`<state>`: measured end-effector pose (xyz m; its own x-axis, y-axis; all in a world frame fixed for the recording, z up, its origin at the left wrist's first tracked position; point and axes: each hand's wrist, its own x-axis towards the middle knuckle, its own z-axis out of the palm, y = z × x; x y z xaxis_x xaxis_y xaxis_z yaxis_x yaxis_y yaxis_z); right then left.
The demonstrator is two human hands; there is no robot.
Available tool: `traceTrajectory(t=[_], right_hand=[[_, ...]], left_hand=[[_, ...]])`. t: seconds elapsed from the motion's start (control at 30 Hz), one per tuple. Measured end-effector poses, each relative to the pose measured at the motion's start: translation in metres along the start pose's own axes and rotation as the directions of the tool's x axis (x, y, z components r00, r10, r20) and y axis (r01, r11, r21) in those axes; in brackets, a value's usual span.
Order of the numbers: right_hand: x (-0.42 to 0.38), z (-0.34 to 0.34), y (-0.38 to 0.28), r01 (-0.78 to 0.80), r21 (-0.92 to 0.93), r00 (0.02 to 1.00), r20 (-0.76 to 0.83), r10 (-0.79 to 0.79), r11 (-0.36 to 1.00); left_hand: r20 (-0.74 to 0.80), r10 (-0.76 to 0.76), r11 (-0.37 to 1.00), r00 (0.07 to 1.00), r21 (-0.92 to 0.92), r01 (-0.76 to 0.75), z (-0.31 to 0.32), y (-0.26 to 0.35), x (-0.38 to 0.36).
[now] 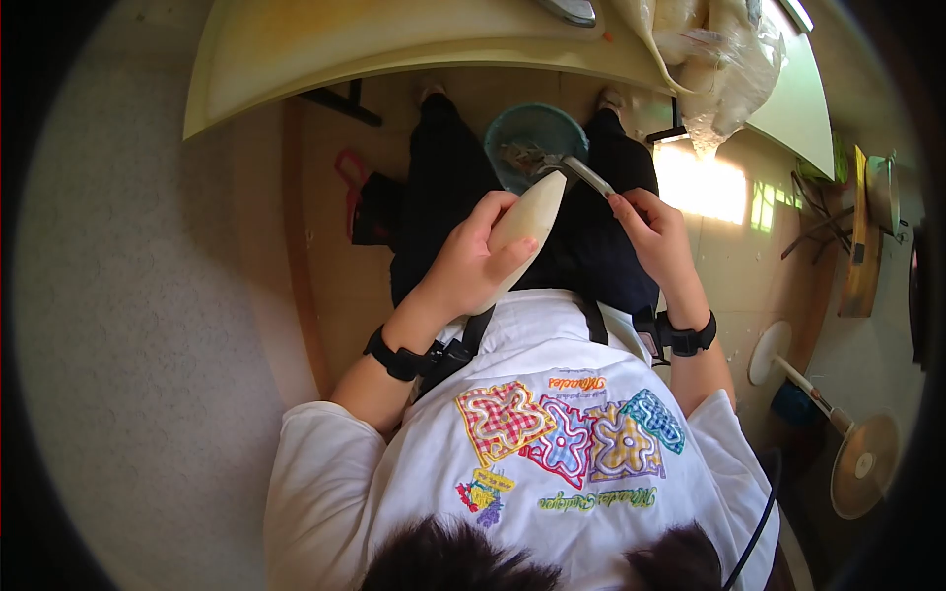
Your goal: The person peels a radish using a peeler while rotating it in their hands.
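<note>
My left hand is closed around a pale, peeled white radish, its narrow tip pointing up and away from me. In my right hand is a slim silver-grey peeler, pinched by its lower end between thumb and fingers. Its far end lies close to the radish tip, with a small gap showing between them. Below both, between my legs, stands a teal basin with peelings inside.
A pale table crosses the top. On it lie whole white radishes in a clear plastic bag hanging over the edge, and a grey metal piece. A fan stands at right; a pink-handled dark object sits left.
</note>
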<state>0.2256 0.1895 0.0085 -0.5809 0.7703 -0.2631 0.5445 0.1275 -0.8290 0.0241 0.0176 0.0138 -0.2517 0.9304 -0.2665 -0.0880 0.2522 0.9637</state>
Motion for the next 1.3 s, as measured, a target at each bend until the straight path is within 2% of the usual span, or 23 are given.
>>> traceTrajectory(t=[0.03, 0.17, 0.23, 0.33, 0.37, 0.47, 0.53, 0.63, 0.73, 0.93, 1.03, 1.1, 1.3], right_hand=[[0.001, 0.001, 0.001, -0.019, 0.054, 1.000, -0.007, 0.020, 0.998], [-0.003, -0.001, -0.006, -0.093, 0.071, 0.995, -0.018, 0.095, 0.993], [-0.006, -0.001, -0.008, -0.063, 0.146, 0.998, 0.015, 0.062, 0.987], [-0.013, -0.002, -0.017, -0.025, 0.121, 0.998, 0.067, 0.017, 0.992], [-0.015, 0.001, -0.017, 0.051, 0.151, 0.997, 0.044, -0.059, 0.987], [-0.019, 0.004, -0.023, 0.121, 0.156, 0.986, 0.091, -0.137, 0.980], [-0.023, 0.005, -0.035, 0.132, 0.138, 0.984, 0.099, -0.147, 0.982], [-0.026, 0.007, -0.040, 0.173, 0.052, 0.964, 0.197, -0.180, 0.983], [-0.028, 0.010, -0.045, 0.183, 0.026, 0.954, 0.239, -0.184, 0.983], [-0.029, 0.013, -0.047, 0.217, 0.010, 0.949, 0.234, -0.213, 0.976], [-0.028, 0.013, -0.048, 0.227, -0.024, 0.950, 0.225, -0.216, 0.974], [-0.028, 0.012, -0.048, 0.238, -0.048, 0.951, 0.217, -0.223, 0.970], [-0.027, 0.014, -0.046, 0.286, -0.080, 0.946, 0.179, -0.269, 0.955]], left_hand=[[-0.005, 0.000, 1.000, 1.000, 0.000, 0.000, 0.000, 0.000, 0.001], [-0.004, 0.010, 1.000, 1.000, 0.022, -0.010, 0.003, -0.001, 0.002], [-0.006, 0.025, 1.000, 1.000, 0.016, -0.025, 0.003, -0.001, 0.001], [-0.024, 0.019, 0.999, 1.000, 0.047, -0.018, 0.003, -0.004, 0.003], [-0.028, 0.013, 0.999, 1.000, 0.042, -0.012, 0.004, -0.005, 0.003], [-0.033, -0.001, 0.999, 0.999, 0.033, 0.002, 0.005, -0.003, 0.003], [-0.036, -0.008, 0.999, 0.999, 0.031, 0.009, 0.005, -0.004, 0.003], [-0.056, -0.001, 0.999, 0.998, 0.033, 0.003, 0.005, -0.005, 0.003], [-0.049, -0.051, 0.999, 0.997, -0.006, 0.051, 0.005, -0.006, 0.002], [-0.078, -0.018, 1.000, 0.997, 0.020, 0.020, 0.006, -0.006, 0.001], [-0.095, 0.008, 0.996, 0.995, 0.092, 0.001, 0.006, -0.001, 0.000], [-0.135, 0.078, 0.972, 0.988, 0.232, -0.046, 0.006, 0.000, 0.000], [-0.132, 0.069, 0.977, 0.989, 0.210, -0.041, 0.005, -0.001, 0.001]])
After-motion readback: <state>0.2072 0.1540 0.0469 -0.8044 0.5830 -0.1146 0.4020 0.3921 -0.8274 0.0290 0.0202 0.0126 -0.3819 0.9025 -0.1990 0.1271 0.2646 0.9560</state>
